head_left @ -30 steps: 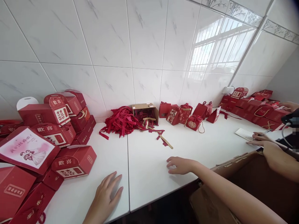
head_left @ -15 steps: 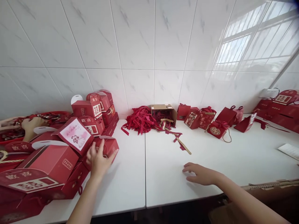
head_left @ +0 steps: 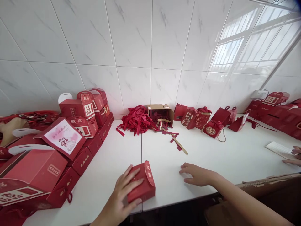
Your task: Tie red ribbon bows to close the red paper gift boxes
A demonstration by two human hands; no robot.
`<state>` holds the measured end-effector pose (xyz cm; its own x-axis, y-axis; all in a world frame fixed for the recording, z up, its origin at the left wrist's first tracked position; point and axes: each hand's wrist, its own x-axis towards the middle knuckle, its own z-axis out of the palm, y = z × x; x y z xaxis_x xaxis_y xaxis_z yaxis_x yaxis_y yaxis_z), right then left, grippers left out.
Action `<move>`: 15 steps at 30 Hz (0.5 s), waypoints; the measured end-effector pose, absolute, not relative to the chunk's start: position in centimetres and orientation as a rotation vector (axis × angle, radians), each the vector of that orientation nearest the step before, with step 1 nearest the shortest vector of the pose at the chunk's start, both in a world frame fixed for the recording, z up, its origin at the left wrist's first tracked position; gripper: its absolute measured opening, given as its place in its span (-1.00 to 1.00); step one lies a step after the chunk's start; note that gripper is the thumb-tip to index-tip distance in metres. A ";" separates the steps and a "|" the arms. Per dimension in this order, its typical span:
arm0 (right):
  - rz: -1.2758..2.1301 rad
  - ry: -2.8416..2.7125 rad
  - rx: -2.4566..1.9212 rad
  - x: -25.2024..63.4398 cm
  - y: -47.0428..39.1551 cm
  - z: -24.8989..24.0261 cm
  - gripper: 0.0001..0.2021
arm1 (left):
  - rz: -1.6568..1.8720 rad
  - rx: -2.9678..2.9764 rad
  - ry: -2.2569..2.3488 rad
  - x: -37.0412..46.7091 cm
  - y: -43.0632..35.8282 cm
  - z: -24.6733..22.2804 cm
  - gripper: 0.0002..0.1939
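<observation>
My left hand (head_left: 125, 191) holds a small red box (head_left: 144, 185) on the white table near its front edge, fingers spread over the top and thumb at the near side. The box has a rounded flap with gold characters on its right. To the right, my right hand (head_left: 195, 174) hovers over or rests on the table, fingers apart and slightly curled, with nothing in it. Stacked red boxes (head_left: 82, 160) fill the left side, one bearing a pink and white picture (head_left: 63, 138).
Red ribbons (head_left: 136, 121) lie by the wall beside an open cardboard box (head_left: 170, 114) with strips spilling out. Small red gift boxes (head_left: 213, 128) stand at the back right. Another person's hands (head_left: 295, 161) are beside a paper pad (head_left: 278, 149) at far right.
My left hand has moved right and nearer with the small red box, away from the stack. The view has turned slightly right. Another person's hands have come into view at the right edge.
</observation>
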<state>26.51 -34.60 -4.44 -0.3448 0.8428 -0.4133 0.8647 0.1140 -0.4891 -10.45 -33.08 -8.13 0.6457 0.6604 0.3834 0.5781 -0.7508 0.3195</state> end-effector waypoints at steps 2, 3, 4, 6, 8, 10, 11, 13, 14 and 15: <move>-0.945 2.328 1.725 26.1 -34.5 -4.3 -0.54 | 0.788 2.669 1.020 -10.3 -34.0 -8.5 -0.44; -0.896 2.331 1.702 25.9 -34.3 -4.3 -0.53 | 0.825 2.648 1.038 -10.2 -34.3 -8.6 -0.43; -0.854 2.335 1.686 25.7 -33.9 -4.3 -0.53 | 0.860 2.628 1.058 -10.1 -34.5 -8.8 -0.42; -0.797 2.343 1.680 25.4 -32.7 -4.3 -0.57 | 0.927 2.602 1.066 -9.7 -34.6 -9.1 -0.38; -0.747 2.375 1.698 25.0 -30.8 -4.5 -0.63 | 1.039 2.558 1.042 -9.0 -34.6 -9.6 -0.33; -0.691 2.428 1.728 24.5 -28.4 -4.9 -0.68 | 1.234 2.454 1.035 -8.2 -34.6 -10.6 -0.28; -0.662 2.456 1.744 24.2 -27.1 -5.1 -0.69 | 1.343 2.382 1.047 -7.7 -34.5 -11.3 -0.27; -0.595 2.509 1.786 23.3 -24.4 -5.8 -0.72 | 1.502 2.271 1.084 -6.9 -34.2 -12.9 -0.29; -0.558 2.530 1.816 22.7 -23.1 -6.3 -0.72 | 1.549 2.240 1.099 -6.6 -34.0 -13.9 -0.30; -0.519 2.547 1.853 22.0 -22.0 -6.8 -0.71 | 1.582 2.226 1.106 -6.4 -33.8 -14.8 -0.31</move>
<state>21.97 -21.99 -6.75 -0.3255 0.9339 -0.1481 0.9173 0.2739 -0.2889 -6.44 -33.84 -14.77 0.1497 0.6660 0.7308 0.4578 -0.7018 0.5458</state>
